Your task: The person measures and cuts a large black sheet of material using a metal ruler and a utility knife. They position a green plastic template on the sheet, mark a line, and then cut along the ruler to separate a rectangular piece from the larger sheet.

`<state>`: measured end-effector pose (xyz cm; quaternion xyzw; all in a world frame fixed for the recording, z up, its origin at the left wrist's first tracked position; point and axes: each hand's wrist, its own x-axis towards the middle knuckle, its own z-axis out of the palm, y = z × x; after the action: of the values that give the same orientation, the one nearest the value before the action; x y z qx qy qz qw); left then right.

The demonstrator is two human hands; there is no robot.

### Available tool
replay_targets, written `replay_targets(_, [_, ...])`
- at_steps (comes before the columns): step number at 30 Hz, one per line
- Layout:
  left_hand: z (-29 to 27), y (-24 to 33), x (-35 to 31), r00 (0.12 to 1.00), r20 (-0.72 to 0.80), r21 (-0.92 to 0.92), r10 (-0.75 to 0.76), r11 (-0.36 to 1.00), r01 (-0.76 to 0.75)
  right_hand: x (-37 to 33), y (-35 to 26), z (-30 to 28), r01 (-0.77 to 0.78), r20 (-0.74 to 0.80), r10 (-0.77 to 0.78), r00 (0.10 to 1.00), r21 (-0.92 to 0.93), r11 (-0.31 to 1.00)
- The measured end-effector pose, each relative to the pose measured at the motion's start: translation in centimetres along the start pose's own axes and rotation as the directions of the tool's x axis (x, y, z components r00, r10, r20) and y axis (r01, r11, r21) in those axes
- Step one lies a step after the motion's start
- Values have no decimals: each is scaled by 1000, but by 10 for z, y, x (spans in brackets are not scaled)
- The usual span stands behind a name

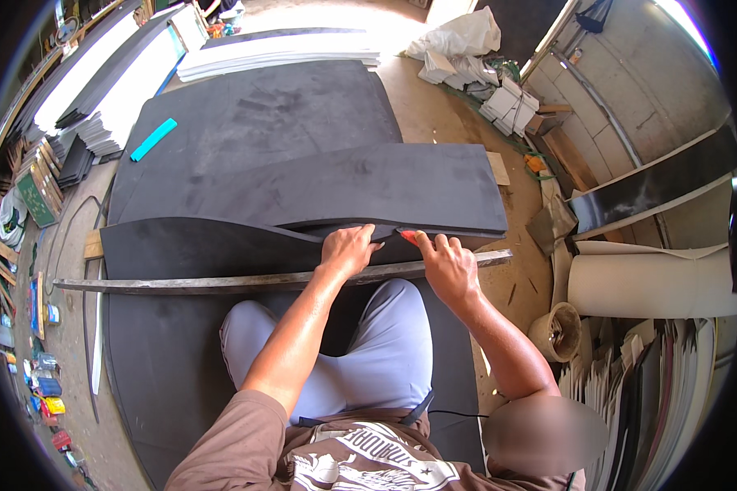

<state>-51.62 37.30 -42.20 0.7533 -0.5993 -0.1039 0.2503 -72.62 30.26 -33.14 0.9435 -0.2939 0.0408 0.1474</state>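
Note:
A large black foam-like sheet (434, 176) lies before me, cut along a line where its near strip (196, 245) bulges up and parts from it. My left hand (350, 249) is closed on the raised edge of the strip, thumb pointing right. Just right of it, my right hand (450, 266) grips a red-handled cutter knife (409, 236), its tip at the cut line; the blade is barely visible. Below both hands a long, narrow, worn metal bar (213, 284) lies across the strip from left to right.
I kneel on more black sheet (160, 368). A teal strip (153, 140) rests on the sheet at the far left. Stacked white sheets (278, 57) stand beyond. To the right are a bucket (555, 331), a large pale roll (651, 282) and upright offcuts (655, 393).

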Motion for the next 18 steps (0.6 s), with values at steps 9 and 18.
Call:
replay_targets(9, [1,-4,1,999,6,-19,33,999,-32,-13,15,-4,-66,-17,67,998,6,998])
replay_targets(18, [0,-5,3,994,36,35,99,994,-100,-6,16,-6,18,-47,-17,999,32,999])
